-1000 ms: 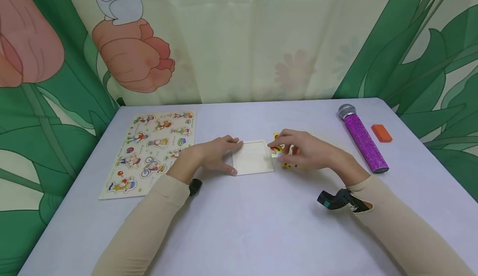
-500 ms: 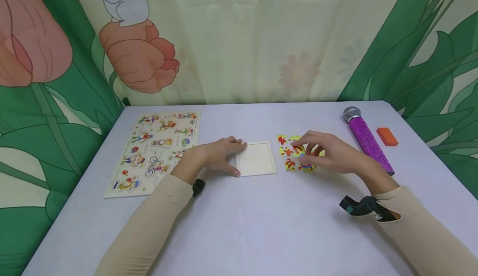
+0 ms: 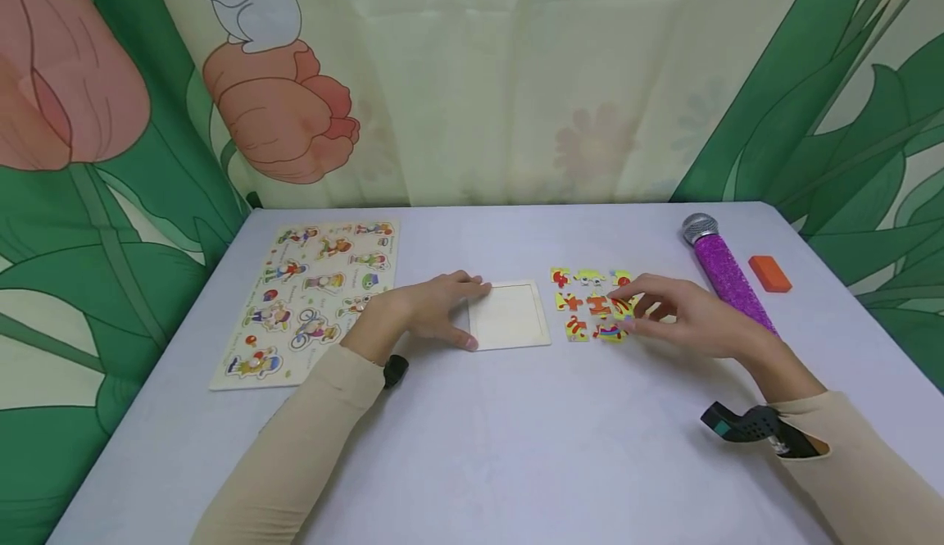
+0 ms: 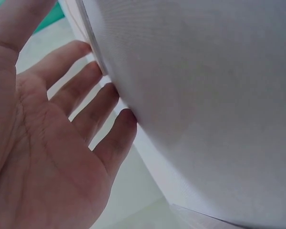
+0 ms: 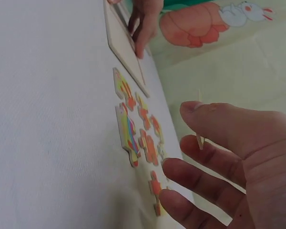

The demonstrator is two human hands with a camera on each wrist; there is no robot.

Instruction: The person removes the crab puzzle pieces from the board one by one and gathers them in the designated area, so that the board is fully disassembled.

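My left hand (image 3: 435, 309) rests at the left side of a shallow, pale wooden puzzle tray (image 3: 510, 315), thumb at its near corner and index finger at its far corner. In the left wrist view, the fingers (image 4: 105, 109) are spread and only lightly bent. Right of the tray lie several red and yellow jigsaw puzzle pieces (image 3: 577, 329), set apart in loose rows. Over their right side, my right hand (image 3: 686, 311) pinches a thin puzzle piece (image 5: 200, 141) between thumb and index finger. That piece appears edge-on in the right wrist view, so its picture is hidden there.
A board with cartoon figures (image 3: 310, 299) lies at the left. At the right are a glittery purple microphone (image 3: 726, 274), partly behind the right hand, and an orange block (image 3: 770, 274). A printed curtain (image 3: 472, 102) hangs behind the white table (image 3: 516, 447).
My right hand has moved rightward, from the tray's right edge to the right side of the puzzle pieces, uncovering most of them. The left hand stays at the tray. The head view shifted slightly.
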